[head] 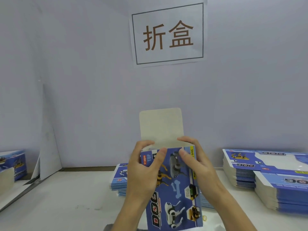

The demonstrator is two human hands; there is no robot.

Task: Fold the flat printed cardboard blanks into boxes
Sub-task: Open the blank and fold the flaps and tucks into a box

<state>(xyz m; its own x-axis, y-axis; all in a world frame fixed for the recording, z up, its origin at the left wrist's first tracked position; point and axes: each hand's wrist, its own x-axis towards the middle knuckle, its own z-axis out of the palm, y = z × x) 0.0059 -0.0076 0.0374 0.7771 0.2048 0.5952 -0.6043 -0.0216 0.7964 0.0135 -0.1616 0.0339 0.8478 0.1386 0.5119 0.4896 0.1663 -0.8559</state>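
Note:
I hold a blue printed box point(176, 189) upright in front of me, with dog robot pictures on its face. Its plain cardboard top flap point(160, 125) stands straight up and open. My left hand point(143, 165) grips the box's upper left corner, thumb on the printed face and fingers curled over the rim. My right hand point(193, 159) grips the upper right corner the same way, thumb on the front. A low stack of flat blanks point(117, 179) lies on the table behind the box.
A tall pile of flat blue blanks point(266, 177) fills the right side of the white table point(66, 197). More printed cardboard point(13, 164) sits at the far left. A paper sign point(168, 34) hangs on the grey wall behind.

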